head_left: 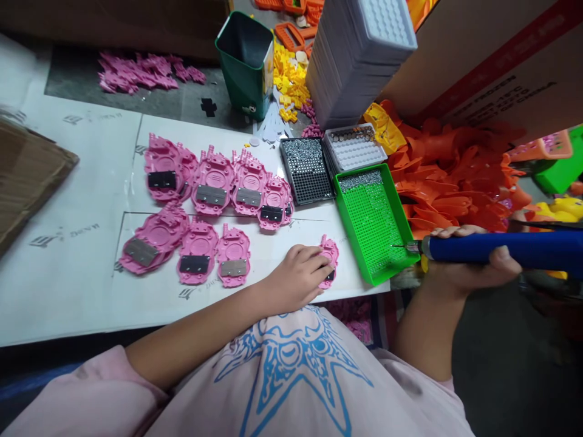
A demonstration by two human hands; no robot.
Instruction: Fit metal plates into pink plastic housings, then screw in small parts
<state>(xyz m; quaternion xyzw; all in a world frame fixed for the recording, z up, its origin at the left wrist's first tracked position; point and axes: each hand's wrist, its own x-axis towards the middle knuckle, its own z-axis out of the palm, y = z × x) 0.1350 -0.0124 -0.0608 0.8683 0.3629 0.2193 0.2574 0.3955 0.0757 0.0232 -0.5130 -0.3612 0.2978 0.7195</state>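
Note:
My left hand [298, 276] lies curled over a pink plastic part [328, 255] on the white table sheet [82, 255], gripping it at the near edge. My right hand [460, 261] is wrapped round a blue electric screwdriver [501, 249]. Its thin tip points left into the green screw tray [376, 221], which is dotted with small screws. To the left, several pink parts [212, 191] with grey or black metal plates lie in two rows.
Behind the green tray stand a black screw tray [307, 170] and a white one [357, 147]. A tall stack of white trays [355, 57], a green tin [246, 60], orange plastic parts [450, 170], yellow pieces [289, 76] and cardboard boxes [496, 54] crowd the back and right.

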